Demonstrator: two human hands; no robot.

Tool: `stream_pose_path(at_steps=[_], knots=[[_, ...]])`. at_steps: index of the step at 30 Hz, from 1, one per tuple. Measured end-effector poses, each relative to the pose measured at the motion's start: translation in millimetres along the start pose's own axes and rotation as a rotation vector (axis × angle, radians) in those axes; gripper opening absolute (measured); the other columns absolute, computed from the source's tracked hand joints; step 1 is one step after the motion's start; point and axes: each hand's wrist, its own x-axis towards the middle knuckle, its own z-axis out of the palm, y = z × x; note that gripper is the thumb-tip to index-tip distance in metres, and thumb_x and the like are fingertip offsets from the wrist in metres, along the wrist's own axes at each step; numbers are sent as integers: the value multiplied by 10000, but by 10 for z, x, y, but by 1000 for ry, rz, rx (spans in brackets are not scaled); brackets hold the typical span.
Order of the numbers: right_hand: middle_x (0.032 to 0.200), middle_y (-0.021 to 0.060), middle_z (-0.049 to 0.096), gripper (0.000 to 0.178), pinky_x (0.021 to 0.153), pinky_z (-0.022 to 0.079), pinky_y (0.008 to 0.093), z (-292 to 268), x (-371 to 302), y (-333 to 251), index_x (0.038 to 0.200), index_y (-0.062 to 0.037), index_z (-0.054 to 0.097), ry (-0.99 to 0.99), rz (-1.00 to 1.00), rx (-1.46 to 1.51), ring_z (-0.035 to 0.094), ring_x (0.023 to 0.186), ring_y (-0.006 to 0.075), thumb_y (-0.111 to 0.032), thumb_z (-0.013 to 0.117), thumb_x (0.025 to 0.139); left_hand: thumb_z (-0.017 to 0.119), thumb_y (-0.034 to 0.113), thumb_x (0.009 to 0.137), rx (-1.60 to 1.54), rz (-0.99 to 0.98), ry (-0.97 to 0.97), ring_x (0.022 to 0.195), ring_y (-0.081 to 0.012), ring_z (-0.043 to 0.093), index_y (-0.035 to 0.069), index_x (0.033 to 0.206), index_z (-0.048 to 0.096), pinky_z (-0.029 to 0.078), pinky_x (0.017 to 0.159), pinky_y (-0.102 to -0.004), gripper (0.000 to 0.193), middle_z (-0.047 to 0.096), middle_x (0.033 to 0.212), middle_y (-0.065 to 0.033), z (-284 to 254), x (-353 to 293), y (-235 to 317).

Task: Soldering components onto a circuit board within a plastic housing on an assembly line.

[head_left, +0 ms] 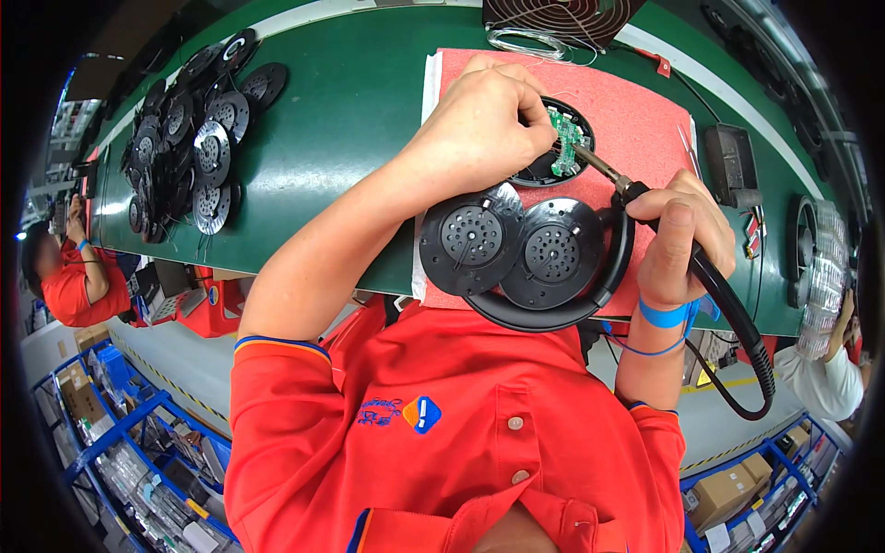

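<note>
I count one black plastic headphone set [553,318], with two round perforated earcup plates [472,236] lying side by side on it. One small green circuit board [564,143] sits in one open round black housing [553,170]. I see one black-handled soldering iron [701,267], one red felt mat [636,120] and one black power adapter block [728,164]. Loose black speaker discs [198,138] are heaped at far left; they overlap, so I can't count them exactly, but well over a dozen.

Red short-sleeved polo shirt [442,433] with blue-orange sleeve trim, buttons, and a blue wristband [666,314].
</note>
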Motion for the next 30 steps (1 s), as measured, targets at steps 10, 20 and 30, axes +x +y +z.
stream_pose_path(at_steps=[10, 20, 30], knots=[[555, 77, 571, 291, 458, 332, 275, -20, -4, -2, 622, 20, 584, 4, -18, 10, 448, 470, 151, -118, 511, 868, 643, 113, 641, -102, -53, -188, 773, -271, 590, -32, 682, 664, 465, 768, -360, 152, 637, 761, -139, -108, 132, 24], [551, 93, 550, 336, 459, 283, 279, -28, 9, -26, 625, 45, 574, -18, 10, 14, 412, 481, 150, -157, 498, 884, 655, 134, 639, -121, -76, -233, 703, -256, 613, -45, 700, 665, 482, 705, -343, 189, 624, 729, -158, -119, 178, 28], [545, 78, 532, 325, 457, 271, 275, -2, 11, -31, 633, 43, 578, -46, -9, 3, 398, 478, 137, -147, 500, 884, 648, 126, 646, -127, -78, -185, 716, -254, 615, -42, 703, 667, 482, 702, -339, 178, 633, 758, -142, -97, 128, 21]])
